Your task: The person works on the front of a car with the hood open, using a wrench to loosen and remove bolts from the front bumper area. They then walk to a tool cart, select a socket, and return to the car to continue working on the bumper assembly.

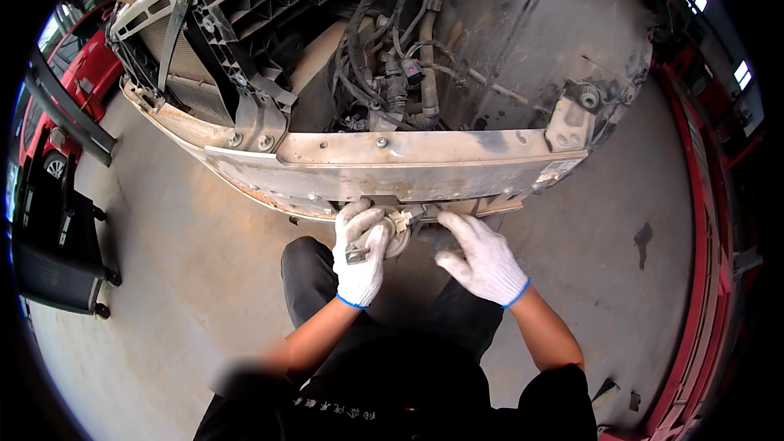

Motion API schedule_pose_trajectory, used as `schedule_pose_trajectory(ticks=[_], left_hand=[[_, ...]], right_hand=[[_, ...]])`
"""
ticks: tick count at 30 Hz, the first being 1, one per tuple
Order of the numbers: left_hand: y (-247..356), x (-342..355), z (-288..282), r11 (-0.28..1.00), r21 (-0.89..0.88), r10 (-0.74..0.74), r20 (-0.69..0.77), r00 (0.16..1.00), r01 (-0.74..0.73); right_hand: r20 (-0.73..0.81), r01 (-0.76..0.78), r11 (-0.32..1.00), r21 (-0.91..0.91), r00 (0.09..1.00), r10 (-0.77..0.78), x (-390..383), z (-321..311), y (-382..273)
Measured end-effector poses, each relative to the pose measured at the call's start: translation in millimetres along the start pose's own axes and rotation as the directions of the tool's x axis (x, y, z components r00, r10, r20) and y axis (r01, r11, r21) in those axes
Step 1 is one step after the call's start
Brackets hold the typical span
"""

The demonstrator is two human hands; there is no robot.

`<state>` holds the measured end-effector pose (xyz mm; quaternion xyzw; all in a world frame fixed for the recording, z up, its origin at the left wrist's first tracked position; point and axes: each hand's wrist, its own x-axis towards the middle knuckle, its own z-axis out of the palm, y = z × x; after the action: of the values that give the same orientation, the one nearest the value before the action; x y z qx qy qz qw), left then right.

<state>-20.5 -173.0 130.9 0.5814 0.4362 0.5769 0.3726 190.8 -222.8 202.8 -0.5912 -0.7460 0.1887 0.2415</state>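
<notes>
- A person in white work gloves with blue cuffs sits or crouches at the front of a car whose bumper cover is off, with the bare metal bumper beam [408, 151] running across the view, left to right.
- The left hand [365, 268] is closed around a round, pale, disc-shaped part [398, 245], probably a car horn; its fingers wrap the left side, leaving the right edge exposed.
- The disc sits just below the lower edge of the beam, in front of the person's knees, left of the right hand.
- A cream plastic piece [403, 220], perhaps a connector, stands at the disc's upper right, on the side facing the right hand. This seems the relation that matters most: the piece lies between the two hands, nearer the left fingers.
- The right hand [483, 260] is beside the disc but apart from it, index finger and thumb spread and pointing left. Its other fingertips are hidden, so I cannot tell whether they grasp anything.
- Being round, the disc shows no clear long axis; its exact tilt is hard to judge behind the glove.
</notes>
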Motion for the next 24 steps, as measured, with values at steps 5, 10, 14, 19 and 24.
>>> schedule_pose_trajectory(ticks=[5,10,14,19,24], left_hand=[[-31,16,13,0.991,0.093,-0.101,-0.011,0.995,0.101],[-60,43,14,0.914,0.368,-0.251,0.179,0.951,0.172],[-53,70,24,0.847,0.53,-0.331,0.466,0.821,0.041],[-47,85,45,0.742,0.628,-0.327,0.645,0.691,-0.236],[-81,93,54,0.905,0.425,-0.377,0.778,0.503,0.02]], right_hand=[[-0.091,0.136,0.961,-0.243,0.983,-0.162,34,36,20],[-0.155,0.108,0.967,-0.229,0.977,-0.146,73,47,55],[-0.05,-0.014,0.986,-0.167,0.999,0.005,89,38,74],[-0.063,-0.183,0.938,-0.294,0.983,0.171,102,39,84],[-0.324,-0.294,0.945,-0.141,0.916,0.237,122,109,192]])
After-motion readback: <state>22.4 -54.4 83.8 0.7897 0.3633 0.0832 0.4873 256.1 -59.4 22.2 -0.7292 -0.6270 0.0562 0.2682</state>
